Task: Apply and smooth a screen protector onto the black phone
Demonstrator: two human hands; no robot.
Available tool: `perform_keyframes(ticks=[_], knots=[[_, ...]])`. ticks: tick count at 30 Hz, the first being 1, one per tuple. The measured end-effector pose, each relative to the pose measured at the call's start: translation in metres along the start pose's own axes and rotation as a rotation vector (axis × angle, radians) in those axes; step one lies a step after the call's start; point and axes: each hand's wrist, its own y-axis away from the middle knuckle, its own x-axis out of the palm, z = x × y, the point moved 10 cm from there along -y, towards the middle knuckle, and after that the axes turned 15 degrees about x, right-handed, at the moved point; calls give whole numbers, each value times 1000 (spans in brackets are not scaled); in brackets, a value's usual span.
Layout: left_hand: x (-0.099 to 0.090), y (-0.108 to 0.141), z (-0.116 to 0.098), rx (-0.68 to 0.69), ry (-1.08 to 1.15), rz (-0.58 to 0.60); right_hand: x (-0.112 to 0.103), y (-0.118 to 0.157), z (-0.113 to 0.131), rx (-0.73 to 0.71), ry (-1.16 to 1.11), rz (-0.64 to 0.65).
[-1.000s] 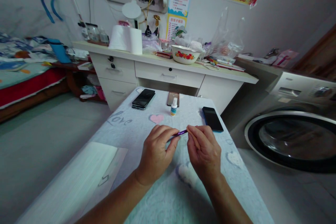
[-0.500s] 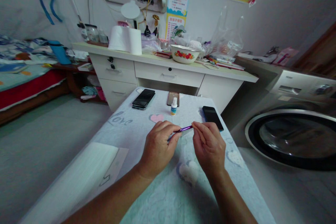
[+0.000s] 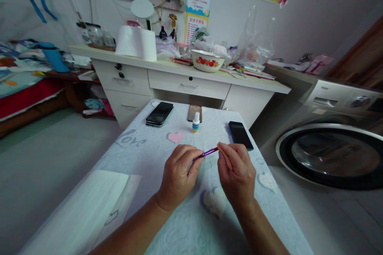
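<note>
A white drawered desk [image 3: 167, 76] stands at twelve o'clock, with a silver washing machine [image 3: 324, 130] at two o'clock. In front of the desk is a cloth-covered table [image 3: 158, 153], a pale sheet [image 3: 80, 207] lying at its eight o'clock. Over its middle, the left hand [image 3: 181, 173] and right hand [image 3: 238, 173] are apart, each pinching one end of a purple pen-like rod [image 3: 210, 152] that bridges them, tilted toward two o'clock. From the hands, stacked smartphones [image 3: 160, 112] lie at ten o'clock, a single black smartphone [image 3: 241, 134] at two, and a small spray bottle [image 3: 195, 124] stands upright near twelve.
</note>
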Motion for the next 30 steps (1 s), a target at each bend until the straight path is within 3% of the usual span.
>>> perform_keyframes(ticks=[13,18,23,30], knots=[[-2,5,0,48,-47,-16,24,25,20,-98,-98,146],[-1,6,1,54,-67,-10,26,24,11,-80,-83,167],[-1,7,4,48,-93,-5,18,14,-4,-18,-38,103],[-2,8,4,43,-99,-12,14,10,-5,11,-30,61]])
